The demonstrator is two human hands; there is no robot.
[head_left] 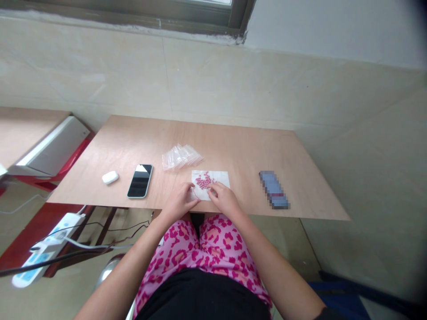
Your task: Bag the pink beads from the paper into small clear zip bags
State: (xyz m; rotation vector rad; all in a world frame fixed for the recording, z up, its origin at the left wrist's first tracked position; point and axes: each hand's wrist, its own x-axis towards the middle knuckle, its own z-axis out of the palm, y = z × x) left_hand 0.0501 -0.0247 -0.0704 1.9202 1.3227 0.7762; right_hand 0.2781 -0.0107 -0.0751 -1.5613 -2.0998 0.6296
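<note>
Our L hand [182, 202] curls at the L edge of the white paper [222, 178], thin pink strand [196, 194] by its fingertips; can't tell if gripped. Our R hand [223, 198] bends nr the pink beads [204, 180] on the paper; can't tell if it's grasping any. Clear bags [182, 156] behind, on bench [240, 146].

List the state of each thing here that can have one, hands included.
White paper: spread flat
Pink beads: loose, clustered on the paper
Left hand: fingers bent, at the paper
Right hand: fingers bent, beside the beads
Clear bags: overlapping
Phone: face up, screen dark
White case: appears closed
Power strip: cables plugged in
Pixelated object: lying flat, details obscured
</note>
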